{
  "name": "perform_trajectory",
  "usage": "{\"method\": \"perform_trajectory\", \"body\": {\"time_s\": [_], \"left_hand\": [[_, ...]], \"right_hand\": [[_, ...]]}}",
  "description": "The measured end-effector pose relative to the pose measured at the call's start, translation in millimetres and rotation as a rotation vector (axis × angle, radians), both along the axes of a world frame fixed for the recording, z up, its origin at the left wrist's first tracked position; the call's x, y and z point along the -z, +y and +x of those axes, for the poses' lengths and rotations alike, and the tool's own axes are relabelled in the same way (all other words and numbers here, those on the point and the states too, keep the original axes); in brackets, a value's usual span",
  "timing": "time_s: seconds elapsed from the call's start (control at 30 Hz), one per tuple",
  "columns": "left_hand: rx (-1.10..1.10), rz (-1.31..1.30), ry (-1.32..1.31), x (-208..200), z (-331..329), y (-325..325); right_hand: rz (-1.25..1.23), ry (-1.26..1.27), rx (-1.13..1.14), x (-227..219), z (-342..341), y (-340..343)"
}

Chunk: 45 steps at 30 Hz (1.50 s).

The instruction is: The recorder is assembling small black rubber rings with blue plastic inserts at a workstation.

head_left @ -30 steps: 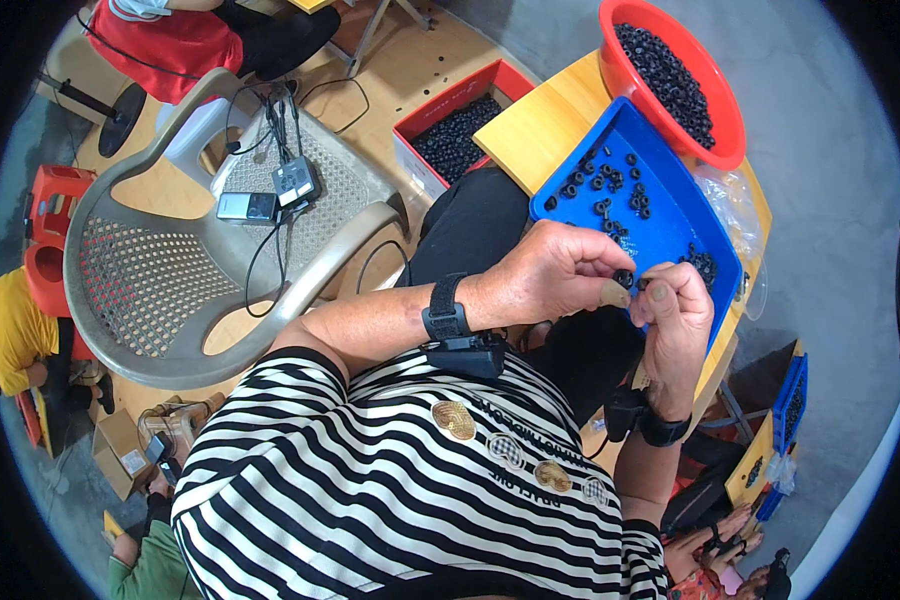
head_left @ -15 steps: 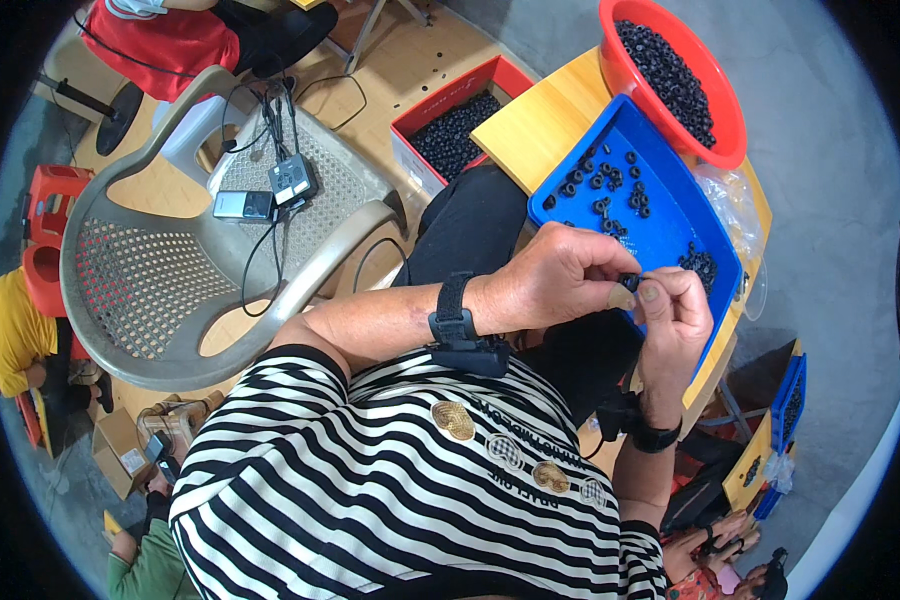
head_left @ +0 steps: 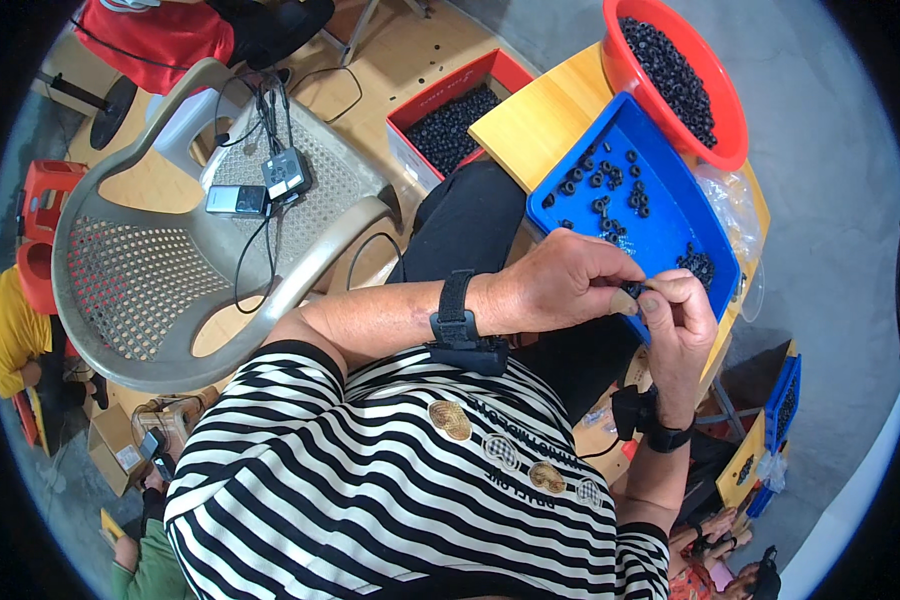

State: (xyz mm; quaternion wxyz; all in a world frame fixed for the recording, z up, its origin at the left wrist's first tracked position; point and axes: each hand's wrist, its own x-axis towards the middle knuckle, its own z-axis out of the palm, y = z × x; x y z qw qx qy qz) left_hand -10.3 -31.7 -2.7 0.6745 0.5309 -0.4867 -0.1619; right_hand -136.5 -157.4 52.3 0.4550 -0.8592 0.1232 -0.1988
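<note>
Here, a small black piece sits at the fingertips of the left hand, pinched between thumb and forefinger, by the near side of the blue tray. The right hand is just beside it, thumb and forefinger close together; whether they grip anything, I cannot tell. Loose black rings lie in the tray beyond both hands, near a red basin

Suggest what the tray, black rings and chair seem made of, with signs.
Tray: probably plastic, smooth and evenly blue. Black rings: perhaps rubber or plastic, thick and dark; finish too small to judge. Chair: likely moulded plastic, dull grey, with regular holes through its back.
</note>
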Motion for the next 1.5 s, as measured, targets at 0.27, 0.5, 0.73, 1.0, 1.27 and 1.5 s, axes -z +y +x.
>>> {"method": "perform_trajectory", "body": {"time_s": [0.27,0.5,0.73,1.0,1.27,1.5], "left_hand": [[0.165,0.103,0.190,-3,1,1],[0.141,0.072,0.169,-10,1,-1],[0.105,0.047,0.178,-12,0,-1],[0.032,0.021,0.119,-7,-2,-2],[-0.081,-0.084,0.053,2,-2,-6],[-0.048,-0.071,0.147,1,-1,-4]], "right_hand": [[0.305,0.036,-0.073,-4,-2,-8],[0.590,-0.022,-0.054,2,-6,-11],[0.633,-0.057,0.004,3,-7,-8],[0.637,-0.043,0.057,0,-3,1],[0.682,-0.038,0.091,-1,2,8],[0.912,0.090,0.028,-4,4,0]]}}
